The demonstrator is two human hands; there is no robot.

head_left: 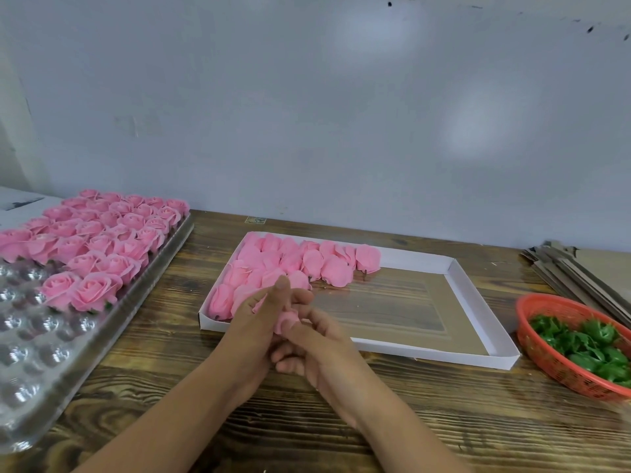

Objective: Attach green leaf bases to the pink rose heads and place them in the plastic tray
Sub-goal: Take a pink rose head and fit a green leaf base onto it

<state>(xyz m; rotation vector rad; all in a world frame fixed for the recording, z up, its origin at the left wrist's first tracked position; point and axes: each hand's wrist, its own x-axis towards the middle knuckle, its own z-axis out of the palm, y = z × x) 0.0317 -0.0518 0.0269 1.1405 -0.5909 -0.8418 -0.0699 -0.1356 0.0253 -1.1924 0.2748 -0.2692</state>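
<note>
Both hands are meeting over the tabletop [341, 421]: the left hand [254, 331] and right hand [324, 349] are each keeping a narrow grip on one pink rose head [286, 320], just before the white cardboard box [478, 332].

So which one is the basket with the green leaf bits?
Follow the wooden table to its right edge, just past the white cardboard box. The red mesh basket sits there, an oval holding green leaf bases, the only green among all the pink.
</note>
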